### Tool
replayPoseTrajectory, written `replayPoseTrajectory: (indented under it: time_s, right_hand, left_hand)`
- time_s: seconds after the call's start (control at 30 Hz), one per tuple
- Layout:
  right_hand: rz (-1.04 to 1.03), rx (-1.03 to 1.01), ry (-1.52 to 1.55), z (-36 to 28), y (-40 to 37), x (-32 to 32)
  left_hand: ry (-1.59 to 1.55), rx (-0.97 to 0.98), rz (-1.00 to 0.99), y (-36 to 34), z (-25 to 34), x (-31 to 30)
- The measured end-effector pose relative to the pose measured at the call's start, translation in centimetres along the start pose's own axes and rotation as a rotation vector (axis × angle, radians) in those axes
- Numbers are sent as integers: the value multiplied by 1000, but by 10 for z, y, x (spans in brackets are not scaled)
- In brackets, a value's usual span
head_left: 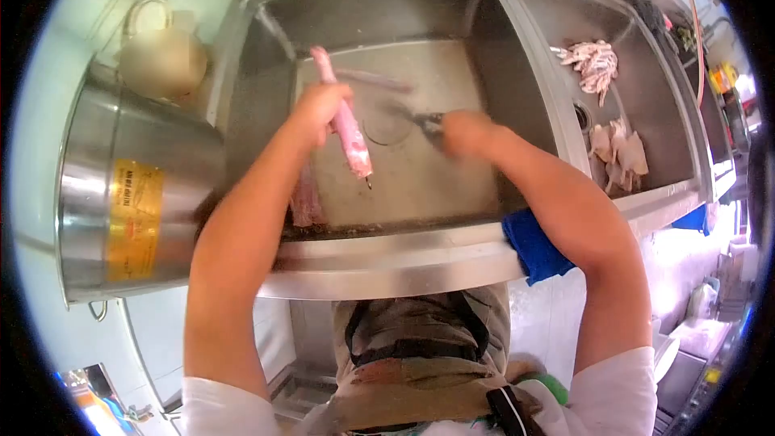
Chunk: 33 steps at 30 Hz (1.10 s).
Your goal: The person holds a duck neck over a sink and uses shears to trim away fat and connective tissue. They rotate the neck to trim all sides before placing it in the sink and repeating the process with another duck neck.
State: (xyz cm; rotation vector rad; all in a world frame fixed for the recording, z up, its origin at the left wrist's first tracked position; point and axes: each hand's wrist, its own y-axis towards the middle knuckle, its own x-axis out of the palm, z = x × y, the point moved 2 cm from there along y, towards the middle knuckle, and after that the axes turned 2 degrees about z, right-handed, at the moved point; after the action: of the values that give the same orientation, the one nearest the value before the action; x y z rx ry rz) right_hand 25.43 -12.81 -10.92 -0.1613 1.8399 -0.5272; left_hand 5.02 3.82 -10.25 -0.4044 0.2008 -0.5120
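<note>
Holding the pink meat strip (349, 127) over the sink (452, 186) mid-frame, my left hand (319, 109) is wrapped round it. My right hand (467, 133) squeezes blurry scissors (420, 119) just beside it. Trimming, I think; a cut needs steady aim.

We wear a short-sleeved white shirt (622, 387) and a grey-brown apron (420, 347) with dark straps (504, 412); our left hand (319, 113) and right hand (468, 133) are ungloved.

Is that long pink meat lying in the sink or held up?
Held up: the left hand grips the pink meat near its middle, lower end slanting down over the sink. The right hand holds a dark tool.
</note>
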Motion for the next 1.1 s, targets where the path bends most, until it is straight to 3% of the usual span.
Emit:
replayPoseTrajectory:
  time_s: [0.03,0.1,0.13,0.2,0.3,0.47,0.57,0.7,0.77,0.87,0.97,1.0,1.1]
  right_hand:
    - [-116,16,-97,8,3,2]
    - [-198,-16,-172,29,20,28]
    - [-246,3,-193,35,28,40]
    - [-340,54,-169,46,37,51]
    - [-380,39,-179,45,26,66]
    - [-289,34,-216,31,10,37]
    - [-285,63,-270,34,14,37]
    - [-318,-137,-310,23,14,50]
    - [-277,-83,-216,21,11,31]
    - [-138,-11,-118,23,3,-10]
    - [115,56,-51,33,-3,-31]
    - [140,140,34,27,-13,-44]
    - [267,139,144,23,-20,-52]
  left_hand:
    - [136,-85,-73,21,-18,4]
    - [861,-140,-9,59,-53,22]
    - [990,42,47,71,-85,32]
    - [1149,265,3,94,-134,44]
    - [1225,278,-155,110,-163,51]
    - [1307,46,185,125,-127,17]
    - [1472,240,15,85,-95,29]
    - [1081,379,206,89,-47,7]
    - [880,382,206,62,14,4]
    - [290,375,123,53,41,-11]
    - [-2,375,243,13,91,-5]
    - [-86,363,219,4,108,-10]
    - [-311,240,86,-35,107,4]
